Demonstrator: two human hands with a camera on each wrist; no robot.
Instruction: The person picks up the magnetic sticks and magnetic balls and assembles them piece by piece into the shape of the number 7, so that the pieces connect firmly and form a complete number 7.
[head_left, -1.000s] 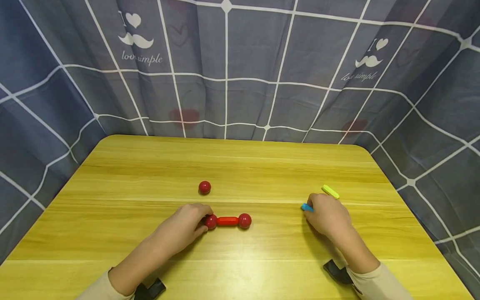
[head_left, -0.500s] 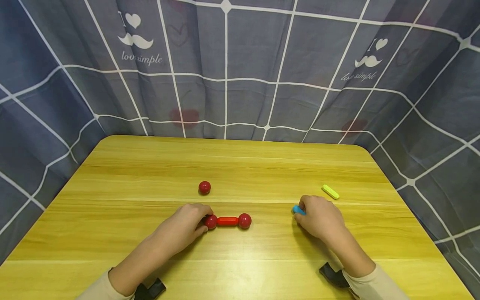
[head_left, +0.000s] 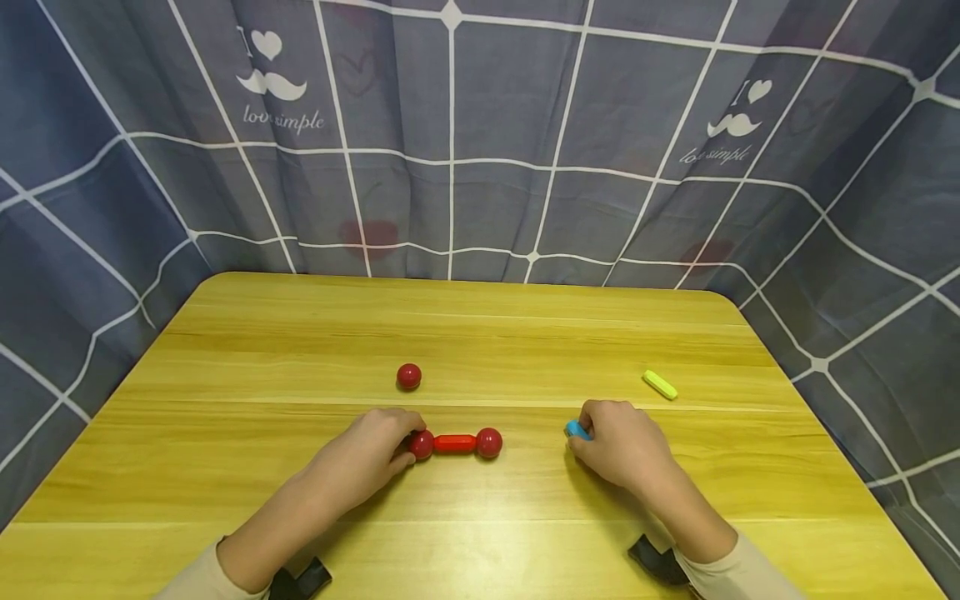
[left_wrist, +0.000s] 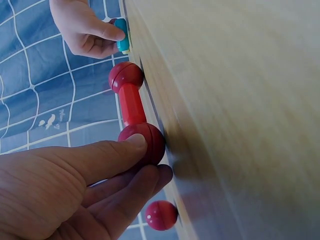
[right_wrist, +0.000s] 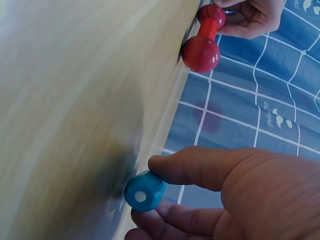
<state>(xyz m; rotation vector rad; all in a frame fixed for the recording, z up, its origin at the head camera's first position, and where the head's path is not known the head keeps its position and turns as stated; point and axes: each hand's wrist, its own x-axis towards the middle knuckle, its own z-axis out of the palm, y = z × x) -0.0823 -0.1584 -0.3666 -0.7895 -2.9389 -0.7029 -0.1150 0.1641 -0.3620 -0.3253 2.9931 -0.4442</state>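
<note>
Your left hand [head_left: 377, 447] pinches a shiny dark red ball [head_left: 422, 445] between thumb and fingers. That ball sits on the left end of a bright red bar with flat sides [head_left: 454, 444], and a second shiny dark red ball [head_left: 489, 443] sits on the right end. Your right hand [head_left: 621, 442] is off to the right of the red bar, and its thumb and fingers pinch a short blue stick [right_wrist: 145, 192] with a pale round spot on its end. I can't tell if the blue stick touches the table. Behind the red bar, a bit to its left, is a loose dark red ball [head_left: 408, 377]. Far to the right of the red bar and farther back lies a small yellow-green stick [head_left: 660, 385]. Under the red bar is a yellow wood-look table [head_left: 465, 533]. Well behind the red bar hangs a blue-grey cloth curtain [head_left: 495, 100] with white lines, hearts and mustaches.
</note>
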